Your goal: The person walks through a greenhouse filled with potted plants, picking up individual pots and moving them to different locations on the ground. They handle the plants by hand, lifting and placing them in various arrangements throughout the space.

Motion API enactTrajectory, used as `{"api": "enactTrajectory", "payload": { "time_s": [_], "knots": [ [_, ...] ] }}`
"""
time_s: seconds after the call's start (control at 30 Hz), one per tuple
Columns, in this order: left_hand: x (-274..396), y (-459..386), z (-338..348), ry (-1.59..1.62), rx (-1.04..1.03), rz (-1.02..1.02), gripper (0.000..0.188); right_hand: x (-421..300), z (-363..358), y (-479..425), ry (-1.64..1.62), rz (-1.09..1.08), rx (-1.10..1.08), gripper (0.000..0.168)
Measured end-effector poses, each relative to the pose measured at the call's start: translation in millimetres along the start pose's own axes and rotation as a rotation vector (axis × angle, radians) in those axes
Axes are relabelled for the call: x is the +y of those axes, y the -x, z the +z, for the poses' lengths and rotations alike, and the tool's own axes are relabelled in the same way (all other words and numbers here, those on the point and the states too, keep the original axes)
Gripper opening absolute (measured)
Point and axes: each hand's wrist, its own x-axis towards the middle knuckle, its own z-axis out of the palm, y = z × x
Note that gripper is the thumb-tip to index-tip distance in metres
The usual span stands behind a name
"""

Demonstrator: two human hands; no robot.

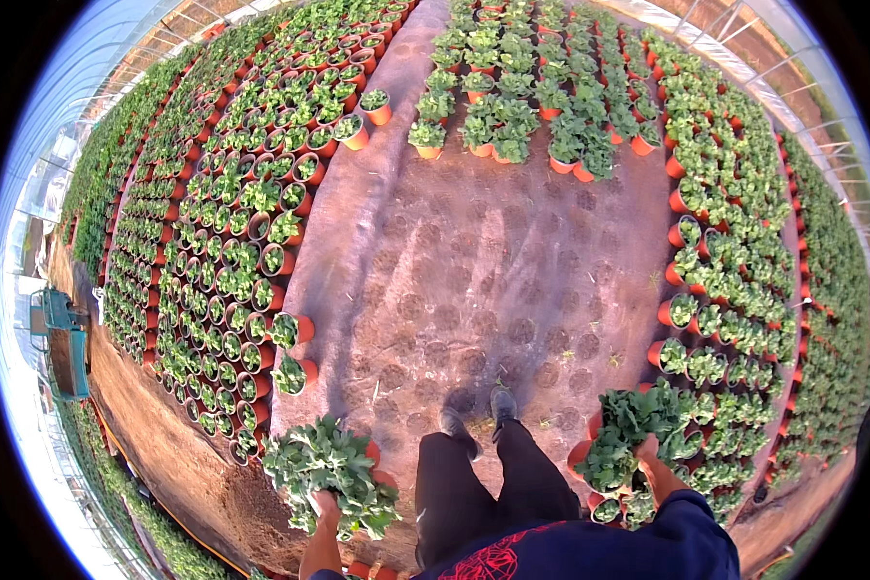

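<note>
Low at the left, my left hand (325, 504) reaches into a bushy bunch of potted leafy plants (326, 464) and grips it, fingers partly hidden by leaves. Two orange plastic pots (383, 478) show on the bunch's inner side. My right hand (647, 449) grips a second bunch of potted leafy plants (627, 428) on the other side, beside the right-hand rows. Orange pots (578, 457) stick out from under that foliage towards my legs. How the fingers hold the pots is hidden in both bunches.
Between the rows, my shoes (504, 402) stand on ground-cover fabric (471, 246) marked with round pot prints. Dense rows of potted plants flank it at left (225, 275) and right (725, 290), with another block (507, 116) ahead. A teal cart (69, 355) stands on the dirt path (159, 435).
</note>
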Motion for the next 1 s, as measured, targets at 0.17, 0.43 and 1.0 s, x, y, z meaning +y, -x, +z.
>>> {"api": "enactTrajectory", "payload": {
  "time_s": [0.17, 0.43, 1.0],
  "knots": [
    [117, -125, 152, -0.091, -0.144, 0.224, 0.013, -116, 14, -83, -0.223, -0.140, 0.076, 0.022],
    [339, -251, 433, -1.241, -0.457, 1.023, 0.011, -323, 76, -232, -0.395, -0.251, 0.077, 0.017],
    [452, -461, 868, -1.077, -0.532, 1.063, 0.022, -682, 190, -570, 0.001, -0.219, 0.081, 0.023]
  ]
}}
